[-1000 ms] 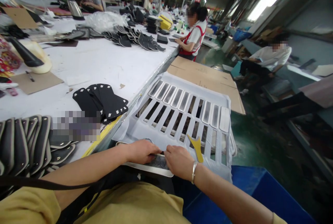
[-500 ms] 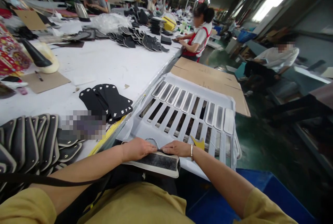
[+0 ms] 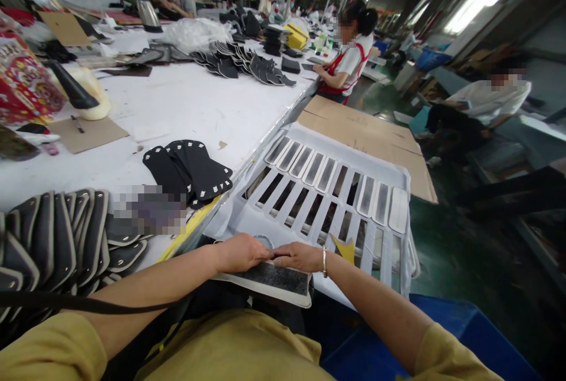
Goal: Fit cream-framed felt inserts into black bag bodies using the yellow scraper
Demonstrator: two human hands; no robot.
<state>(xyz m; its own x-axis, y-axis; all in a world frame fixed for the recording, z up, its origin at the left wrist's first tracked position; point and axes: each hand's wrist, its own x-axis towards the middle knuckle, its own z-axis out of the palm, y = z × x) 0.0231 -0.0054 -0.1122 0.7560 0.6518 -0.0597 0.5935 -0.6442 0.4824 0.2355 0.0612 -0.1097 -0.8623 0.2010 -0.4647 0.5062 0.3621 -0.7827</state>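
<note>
While the dark, pale-bordered rectangular panel [image 3: 283,279] sits nearest the body, left hand [image 3: 242,252] and right hand [image 3: 298,256] meet at its far edge, fingertips together, grip unclear; even pressure should suit it, beside the grey slotted tray [image 3: 233,220].

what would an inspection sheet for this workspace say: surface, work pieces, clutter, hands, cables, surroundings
Surface: white table with small scraps; pale slotted rack beside it
Work pieces: pale-edged dark panel at the rack's near side; similar strips on the rack
Clutter: piled dark pieces, clear plastic, yellow tool on the rack
Hands: left hand and right hand at the panel's far edge, fingertips close; grip partly hidden
Cables: nothing certain; dark strap or cord by the left forearm
Surroundings: co-worker in red apron at the table; blue bin near the right arm
</note>
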